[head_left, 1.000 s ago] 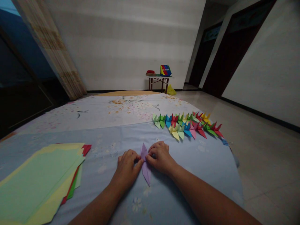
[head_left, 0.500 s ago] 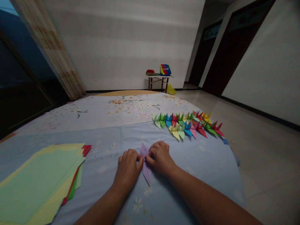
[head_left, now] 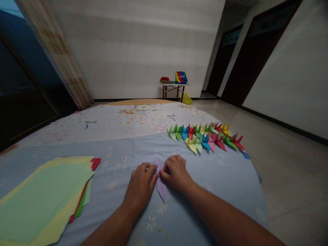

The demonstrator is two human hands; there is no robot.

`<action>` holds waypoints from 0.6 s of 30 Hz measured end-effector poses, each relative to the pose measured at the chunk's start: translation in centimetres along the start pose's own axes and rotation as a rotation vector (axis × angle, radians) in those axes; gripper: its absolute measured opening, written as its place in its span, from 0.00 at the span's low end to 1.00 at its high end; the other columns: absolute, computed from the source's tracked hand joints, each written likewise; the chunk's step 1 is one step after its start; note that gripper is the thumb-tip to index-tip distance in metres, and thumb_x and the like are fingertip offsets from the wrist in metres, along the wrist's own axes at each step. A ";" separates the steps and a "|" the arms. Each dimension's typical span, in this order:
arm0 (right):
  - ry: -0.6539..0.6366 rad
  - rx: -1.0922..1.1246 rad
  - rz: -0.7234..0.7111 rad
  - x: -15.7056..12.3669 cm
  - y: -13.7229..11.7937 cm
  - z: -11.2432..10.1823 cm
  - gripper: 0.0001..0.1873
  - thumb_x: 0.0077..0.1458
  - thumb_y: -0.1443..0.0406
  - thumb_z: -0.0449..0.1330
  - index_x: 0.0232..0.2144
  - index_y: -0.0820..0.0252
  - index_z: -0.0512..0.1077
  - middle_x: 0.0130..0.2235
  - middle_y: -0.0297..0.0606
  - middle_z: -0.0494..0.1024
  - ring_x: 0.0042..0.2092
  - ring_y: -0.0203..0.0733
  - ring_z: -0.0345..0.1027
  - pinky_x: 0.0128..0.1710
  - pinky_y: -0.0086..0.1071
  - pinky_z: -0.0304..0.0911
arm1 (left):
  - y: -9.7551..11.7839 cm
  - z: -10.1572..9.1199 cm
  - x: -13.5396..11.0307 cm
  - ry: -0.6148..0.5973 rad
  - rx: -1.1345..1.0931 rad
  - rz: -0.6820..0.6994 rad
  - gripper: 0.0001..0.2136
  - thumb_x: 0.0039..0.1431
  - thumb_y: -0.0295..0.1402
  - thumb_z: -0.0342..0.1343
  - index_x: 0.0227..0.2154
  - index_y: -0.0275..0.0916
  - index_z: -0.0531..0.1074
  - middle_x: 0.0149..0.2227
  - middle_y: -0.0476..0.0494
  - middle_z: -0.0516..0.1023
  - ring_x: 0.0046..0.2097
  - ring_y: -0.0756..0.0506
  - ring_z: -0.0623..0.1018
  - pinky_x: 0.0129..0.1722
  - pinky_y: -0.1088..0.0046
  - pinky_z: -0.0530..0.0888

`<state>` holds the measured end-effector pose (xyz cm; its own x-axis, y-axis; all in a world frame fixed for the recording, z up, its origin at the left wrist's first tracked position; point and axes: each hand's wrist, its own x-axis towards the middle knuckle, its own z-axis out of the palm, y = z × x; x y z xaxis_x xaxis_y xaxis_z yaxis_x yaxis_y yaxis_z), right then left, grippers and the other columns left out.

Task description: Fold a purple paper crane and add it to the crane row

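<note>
A folded piece of purple origami paper (head_left: pixel 161 189), long and pointed at both ends, lies on the blue flowered tablecloth (head_left: pixel 112 191) in front of me. My left hand (head_left: pixel 142 179) pinches its left edge near the middle between thumb and fingers. From the other side, my right hand (head_left: pixel 176 172) has its curled fingers and thumb closed on the right edge. The fingertips hide part of the paper's middle. Beyond my right hand stand two rows of folded paper cranes (head_left: pixel 205 141) in green, blue, red, yellow and pink.
To the left lies a stack of coloured paper sheets (head_left: pixel 48 194), pale green on top, with yellow, red and green edges showing. Against the far wall, a small table (head_left: pixel 176 84) carries a multicoloured box (head_left: pixel 181 77) and a red item. A yellow bag (head_left: pixel 187 99) sits on the floor.
My left index finger has shifted up along the paper's left edge, and the paper looks slightly narrower. My right hand stays nearly in place.
</note>
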<state>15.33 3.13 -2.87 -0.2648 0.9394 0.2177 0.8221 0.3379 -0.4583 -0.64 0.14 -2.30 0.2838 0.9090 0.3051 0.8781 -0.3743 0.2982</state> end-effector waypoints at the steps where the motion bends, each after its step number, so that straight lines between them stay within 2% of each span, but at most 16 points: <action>1: 0.000 -0.003 -0.002 0.0 0.0 0.0 0.09 0.49 0.60 0.61 0.26 0.60 0.70 0.35 0.38 0.70 0.45 0.45 0.55 0.44 0.37 0.46 | 0.0 -0.2 0.0 -0.014 0.008 0.026 0.10 0.60 0.33 0.48 0.44 0.42 0.69 0.42 0.42 0.70 0.44 0.43 0.70 0.44 0.62 0.67; 6: 0.001 -0.011 -0.016 -0.1 0.0 0.0 0.08 0.50 0.60 0.60 0.27 0.60 0.70 0.36 0.38 0.70 0.45 0.45 0.55 0.44 0.36 0.46 | -0.4 -0.5 -0.3 -0.046 0.027 0.092 0.11 0.60 0.31 0.49 0.43 0.43 0.73 0.42 0.43 0.73 0.44 0.42 0.70 0.43 0.60 0.66; 14: -0.009 0.014 -0.020 0.0 0.2 -0.1 0.06 0.50 0.62 0.59 0.26 0.60 0.69 0.36 0.38 0.69 0.46 0.45 0.55 0.45 0.37 0.47 | -1.3 0.3 0.1 -0.049 -0.145 0.077 0.11 0.60 0.32 0.49 0.41 0.44 0.75 0.40 0.44 0.74 0.43 0.44 0.71 0.44 0.62 0.68; 18: -0.020 0.000 -0.016 0.0 0.1 -0.2 0.07 0.51 0.62 0.58 0.26 0.60 0.70 0.35 0.39 0.69 0.45 0.45 0.55 0.44 0.37 0.47 | -1.7 0.0 0.0 -0.030 -0.174 0.071 0.12 0.60 0.34 0.48 0.44 0.43 0.73 0.40 0.43 0.74 0.43 0.44 0.71 0.44 0.62 0.69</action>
<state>15.52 3.17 -2.80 -0.2877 0.9350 0.2075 0.8176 0.3526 -0.4552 -2.08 0.79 -2.81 0.3567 0.8832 0.3044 0.7764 -0.4615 0.4292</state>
